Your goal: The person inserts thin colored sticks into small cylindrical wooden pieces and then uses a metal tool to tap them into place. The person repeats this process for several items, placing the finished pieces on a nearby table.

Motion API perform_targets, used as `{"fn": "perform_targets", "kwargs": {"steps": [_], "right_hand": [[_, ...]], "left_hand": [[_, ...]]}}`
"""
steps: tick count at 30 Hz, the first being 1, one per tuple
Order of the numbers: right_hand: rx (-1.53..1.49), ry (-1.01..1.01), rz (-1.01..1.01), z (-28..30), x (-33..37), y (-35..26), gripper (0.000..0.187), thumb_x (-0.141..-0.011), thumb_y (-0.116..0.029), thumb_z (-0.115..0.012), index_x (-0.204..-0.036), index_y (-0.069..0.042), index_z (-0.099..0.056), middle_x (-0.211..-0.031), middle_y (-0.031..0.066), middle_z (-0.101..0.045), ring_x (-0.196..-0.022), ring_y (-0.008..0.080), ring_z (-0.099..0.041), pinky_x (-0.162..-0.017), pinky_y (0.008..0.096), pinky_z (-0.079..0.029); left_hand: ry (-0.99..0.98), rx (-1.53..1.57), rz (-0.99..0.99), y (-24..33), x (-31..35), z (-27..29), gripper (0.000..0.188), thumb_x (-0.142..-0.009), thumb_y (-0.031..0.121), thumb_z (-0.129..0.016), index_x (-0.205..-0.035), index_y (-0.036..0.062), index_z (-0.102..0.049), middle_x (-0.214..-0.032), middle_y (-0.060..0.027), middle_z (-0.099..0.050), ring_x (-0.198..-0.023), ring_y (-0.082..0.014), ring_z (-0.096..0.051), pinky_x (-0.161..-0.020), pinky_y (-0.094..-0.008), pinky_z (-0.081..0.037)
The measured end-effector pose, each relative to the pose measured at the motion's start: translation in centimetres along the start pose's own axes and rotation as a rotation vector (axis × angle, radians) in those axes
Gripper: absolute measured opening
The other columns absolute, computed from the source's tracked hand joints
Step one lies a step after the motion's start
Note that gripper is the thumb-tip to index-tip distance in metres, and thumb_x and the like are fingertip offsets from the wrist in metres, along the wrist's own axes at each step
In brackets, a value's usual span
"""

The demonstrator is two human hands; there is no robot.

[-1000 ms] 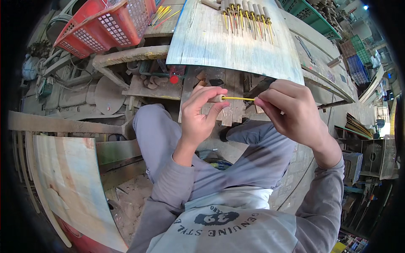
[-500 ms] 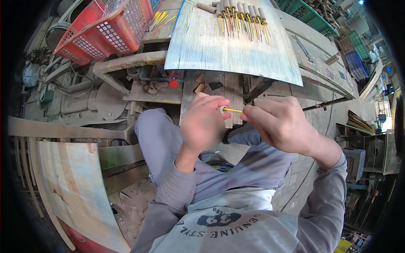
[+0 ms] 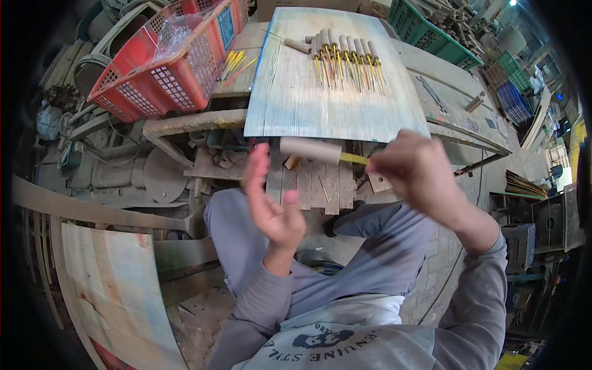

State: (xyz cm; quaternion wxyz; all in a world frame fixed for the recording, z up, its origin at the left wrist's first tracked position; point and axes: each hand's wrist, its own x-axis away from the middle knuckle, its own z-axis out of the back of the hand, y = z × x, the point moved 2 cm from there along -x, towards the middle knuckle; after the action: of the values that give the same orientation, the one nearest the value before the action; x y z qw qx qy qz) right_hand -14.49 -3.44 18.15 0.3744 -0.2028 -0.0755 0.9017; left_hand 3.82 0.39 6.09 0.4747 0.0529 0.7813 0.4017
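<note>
A pale brown cylinder hangs level over my lap, just before the board's near edge, slightly smeared by motion. A thin yellow stick comes out of its right end. My right hand is closed on that stick. To the left and below the cylinder, my left hand is apart from it, fingers and thumb spread, holding nothing. On the pale wooden board ahead lie several similar cylinders in a row, with yellow and red sticks pointing toward me. One cylinder lies askew at their left.
A red plastic crate with clear plastic wrap stands at the far left. Loose yellow and red sticks lie beside it. Dark tongs-like tool and a short block rest on the bench at right. A green crate stands behind.
My hands have moved apart; the left has opened and let go of the cylinder. My right hand has carried it by the stick slightly up and right. The view has tilted up.
</note>
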Motion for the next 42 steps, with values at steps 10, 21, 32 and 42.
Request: {"fn": "perform_targets", "kwargs": {"steps": [10,21,32,42], "right_hand": [[-0.639,0.309,-0.759,-3.4,-12.4,16.6,0.024,-0.076,-0.021,-0.077,-0.082,0.002,-0.072,-0.069,0.0068,-0.063,-0.057,0.0120,-0.056,-0.053,0.0267,-0.048],[-0.133,0.359,-0.820,-7.3,-15.9,20.2,0.037,-0.067,-0.034,-0.077,-0.081,0.000,-0.072,-0.082,0.0167,-0.069,-0.081,0.0273,-0.067,-0.078,0.0356,-0.051],[-0.015,0.692,-0.694,2.3,-9.0,25.1,0.030,-0.079,-0.032,-0.070,-0.087,-0.003,-0.072,-0.074,0.0123,-0.069,-0.066,0.0213,-0.065,-0.065,0.0330,-0.050],[0.539,0.852,-0.914,16.9,6.7,42.0,0.029,-0.074,-0.032,-0.062,-0.090,-0.010,-0.070,-0.086,0.0130,-0.069,-0.085,0.0295,-0.066,-0.079,0.0378,-0.050]], "left_hand": [[-0.078,0.228,0.364,-3.6,1.2,0.4,0.021,-0.095,0.008,-0.047,-0.112,-0.0028,-0.052,-0.098,-0.0098,-0.061,-0.088,-0.0136,-0.056,-0.082,-0.0262,-0.045],[-0.178,0.304,0.493,-3.9,1.4,0.7,0.019,-0.097,0.013,-0.046,-0.107,-0.0014,-0.054,-0.084,-0.0064,-0.060,-0.076,-0.0092,-0.055,-0.069,-0.0221,-0.046],[-0.198,0.309,0.533,-4.2,1.3,0.5,0.018,-0.097,0.012,-0.046,-0.106,-0.0012,-0.054,-0.083,-0.0061,-0.060,-0.074,-0.0091,-0.055,-0.068,-0.0217,-0.045],[-0.173,0.196,0.480,-4.9,1.3,-0.5,0.019,-0.096,0.010,-0.043,-0.099,-0.0019,-0.057,-0.076,-0.0066,-0.059,-0.068,-0.0105,-0.052,-0.065,-0.0235,-0.043]]}}
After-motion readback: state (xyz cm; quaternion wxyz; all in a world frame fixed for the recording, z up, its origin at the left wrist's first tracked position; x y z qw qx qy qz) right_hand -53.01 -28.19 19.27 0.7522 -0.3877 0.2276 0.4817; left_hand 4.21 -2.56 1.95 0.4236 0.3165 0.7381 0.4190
